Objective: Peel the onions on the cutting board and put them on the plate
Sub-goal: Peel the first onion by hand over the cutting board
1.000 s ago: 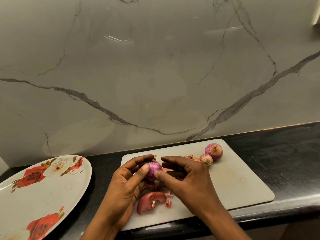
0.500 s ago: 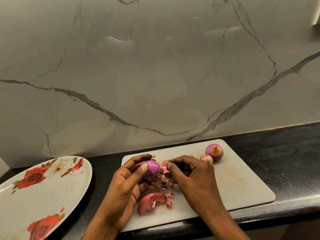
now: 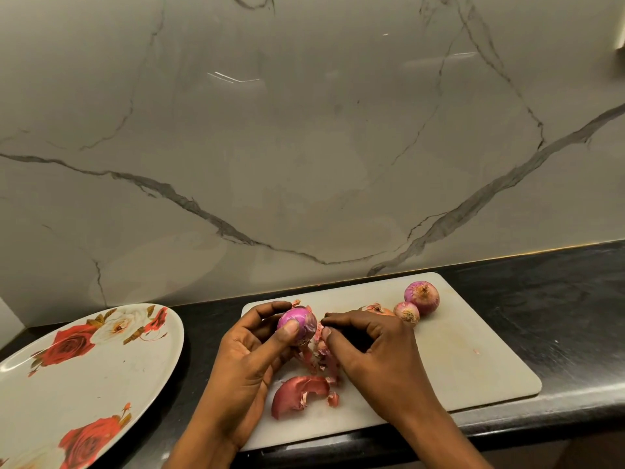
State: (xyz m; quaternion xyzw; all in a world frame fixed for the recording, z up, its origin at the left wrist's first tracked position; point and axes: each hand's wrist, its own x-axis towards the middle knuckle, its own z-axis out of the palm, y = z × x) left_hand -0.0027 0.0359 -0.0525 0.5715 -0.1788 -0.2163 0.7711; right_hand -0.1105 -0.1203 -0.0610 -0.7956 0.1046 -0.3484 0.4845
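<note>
A: Two unpeeled onions (image 3: 422,297) sit on the cutting board (image 3: 473,360). The left hand (image 3: 250,353) grips a third onion (image 3: 297,324), part-peeled; the right hand (image 3: 375,350) pinches its loose skin (image 3: 319,335).
B: Risk?
A: Skin may tear short, or the slick bulb slips and rolls off the bench (image 3: 558,316). None on the plate (image 3: 84,384) yet.
</note>
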